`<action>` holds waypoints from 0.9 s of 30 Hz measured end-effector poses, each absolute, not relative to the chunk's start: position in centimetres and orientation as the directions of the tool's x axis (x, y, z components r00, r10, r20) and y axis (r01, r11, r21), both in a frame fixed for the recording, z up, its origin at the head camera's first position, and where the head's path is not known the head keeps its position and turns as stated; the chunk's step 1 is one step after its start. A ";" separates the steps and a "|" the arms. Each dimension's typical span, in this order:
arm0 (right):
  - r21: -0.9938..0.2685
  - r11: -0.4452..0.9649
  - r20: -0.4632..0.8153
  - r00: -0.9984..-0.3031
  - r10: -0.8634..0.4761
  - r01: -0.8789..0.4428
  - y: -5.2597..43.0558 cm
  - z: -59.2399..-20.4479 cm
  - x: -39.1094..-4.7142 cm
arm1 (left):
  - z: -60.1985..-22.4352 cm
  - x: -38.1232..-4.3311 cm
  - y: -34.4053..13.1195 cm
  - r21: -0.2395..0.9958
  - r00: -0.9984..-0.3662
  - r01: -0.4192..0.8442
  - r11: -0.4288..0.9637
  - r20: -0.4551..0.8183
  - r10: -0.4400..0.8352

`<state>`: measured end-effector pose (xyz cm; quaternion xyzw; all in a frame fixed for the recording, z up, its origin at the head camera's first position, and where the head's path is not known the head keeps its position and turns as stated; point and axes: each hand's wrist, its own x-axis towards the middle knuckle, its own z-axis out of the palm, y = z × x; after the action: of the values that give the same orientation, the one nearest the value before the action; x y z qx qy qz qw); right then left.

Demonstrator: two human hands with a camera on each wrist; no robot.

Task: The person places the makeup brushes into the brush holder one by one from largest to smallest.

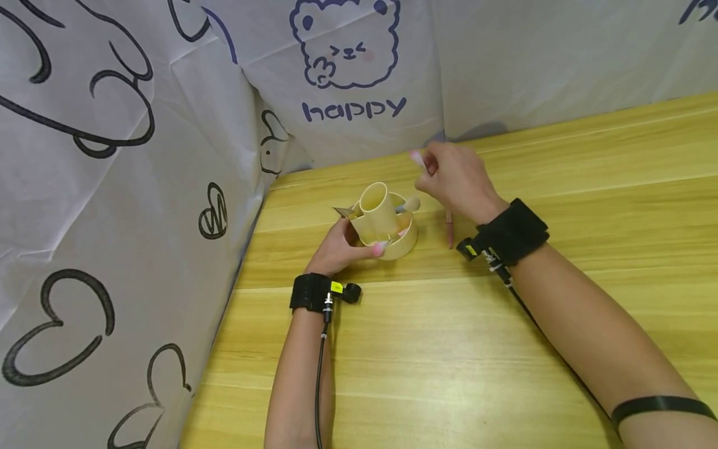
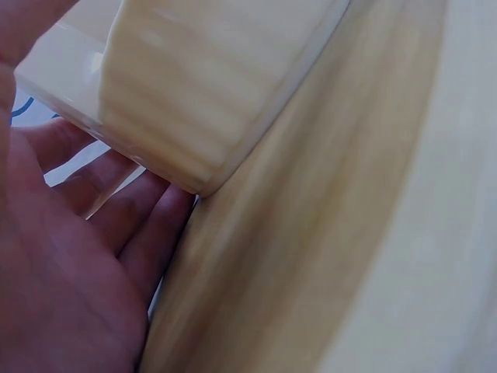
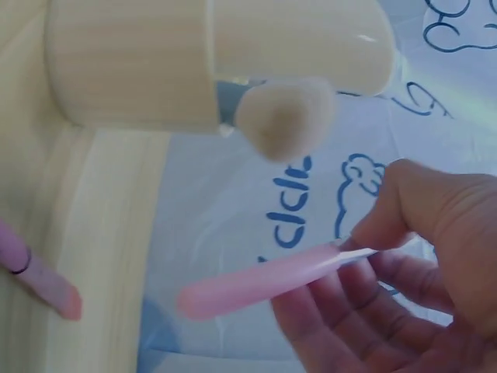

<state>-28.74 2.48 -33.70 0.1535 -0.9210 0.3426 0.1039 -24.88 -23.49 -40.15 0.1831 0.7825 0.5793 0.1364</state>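
Note:
A cream multi-compartment desk organizer (image 1: 404,245) with a tall round cup stands on the table. My left hand (image 1: 335,249) holds it low on its left side, thumb in front and fingers spread round the base in the left wrist view. A fluffy pale brush head (image 3: 283,120) sticks out of the organizer, and a pointed item (image 1: 343,212) leans out on the left. To the right, raised above the table, my right hand (image 1: 459,181) pinches a slim tool with a rounded pink handle (image 3: 260,281) by its thin silvery end. The handle points away from the palm.
A pink pen-like stick (image 1: 449,229) lies on the wooden table (image 1: 426,349) below my right hand. White cloth with drawings (image 1: 359,137) hangs behind the table and along its left side. Cables run from both wrist cameras along the forearms.

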 end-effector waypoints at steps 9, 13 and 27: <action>-0.601 0.673 0.400 -0.892 -0.212 -0.430 1.8 -32.3 -27.6 | -40.1 -24.9 -23.5 0.954 -0.888 0.126 0.271 -0.013 0.459; -0.599 0.649 0.450 -0.867 -0.212 -0.470 1.6 -32.0 -27.1 | -40.1 -24.9 -23.5 0.956 -0.888 0.116 0.268 -0.021 0.459; -0.593 0.569 0.528 -0.809 -0.261 -0.570 1.1 -31.8 -26.4 | -40.1 -25.0 -23.5 0.959 -0.877 0.131 0.252 -0.007 0.481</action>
<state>-26.42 1.08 -31.78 0.2403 -0.8640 0.3972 0.1948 -24.95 -23.52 -40.09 0.1968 0.7767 0.5789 0.1512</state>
